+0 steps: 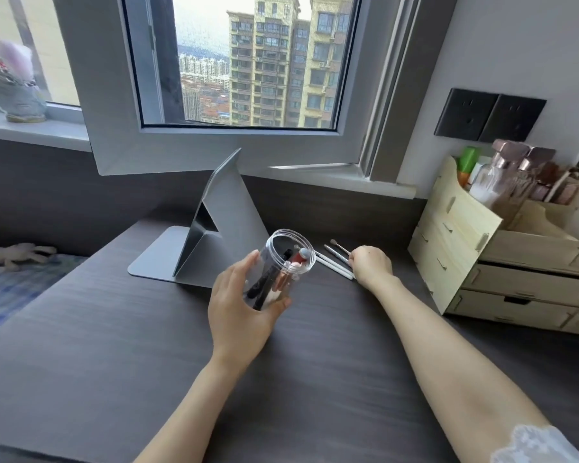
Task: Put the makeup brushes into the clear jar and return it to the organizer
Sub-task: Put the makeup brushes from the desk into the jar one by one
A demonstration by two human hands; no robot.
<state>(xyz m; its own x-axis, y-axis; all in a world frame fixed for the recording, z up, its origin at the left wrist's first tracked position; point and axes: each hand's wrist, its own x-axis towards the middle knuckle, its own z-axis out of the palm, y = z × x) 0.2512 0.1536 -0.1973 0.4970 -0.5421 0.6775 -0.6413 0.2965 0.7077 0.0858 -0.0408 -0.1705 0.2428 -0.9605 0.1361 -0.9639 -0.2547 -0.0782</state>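
My left hand [239,304] grips the clear jar [286,259], holding it tilted above the dark desk with its mouth pointing up and right. Several brushes lie inside the jar, black, red and rose-gold handles among them. Just right of the jar, a few white-handled makeup brushes [335,260] lie on the desk. My right hand [371,265] rests on their near ends, fingers curled over the handles. The pale wooden organizer [455,242] stands at the right against the wall.
A grey folding mirror stand [211,235] sits behind the jar. The organizer's top holds bottles [512,168], with drawers [528,282] below. Black wall sockets [488,115] are above it. An open window frame juts over the desk's back.
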